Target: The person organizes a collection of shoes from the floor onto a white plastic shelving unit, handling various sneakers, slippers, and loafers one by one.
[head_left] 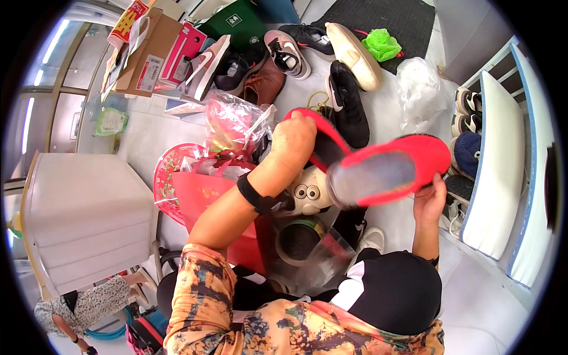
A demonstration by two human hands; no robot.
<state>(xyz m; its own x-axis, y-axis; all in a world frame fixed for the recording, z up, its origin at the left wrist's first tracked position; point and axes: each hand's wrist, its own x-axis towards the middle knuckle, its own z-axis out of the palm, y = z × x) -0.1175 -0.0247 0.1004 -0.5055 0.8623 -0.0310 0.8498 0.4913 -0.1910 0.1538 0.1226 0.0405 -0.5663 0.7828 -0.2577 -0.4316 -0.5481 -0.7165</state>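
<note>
My right hand (430, 198) grips a red slipper (431, 152) by its edge, fingers closed at the red end. Its long grey middle faces up, slightly blurred. My left hand (294, 137) is closed on a second red slipper (327, 131), dark inside and partly hidden by the hand and the first slipper. The two slippers overlap above the floor. Under them is a cream thing with cartoon eyes (307, 193). Beyond the slippers lies a black sneaker (348, 109).
Several loose shoes, including a pink sneaker (286, 54) and a cream shoe (355, 56), lie beyond. A red paper bag (204, 198) and a red basket (163, 183) stand left, near shoe boxes (142, 68). A white shoe rack (497, 171) is right. A person (89, 305) is lower left.
</note>
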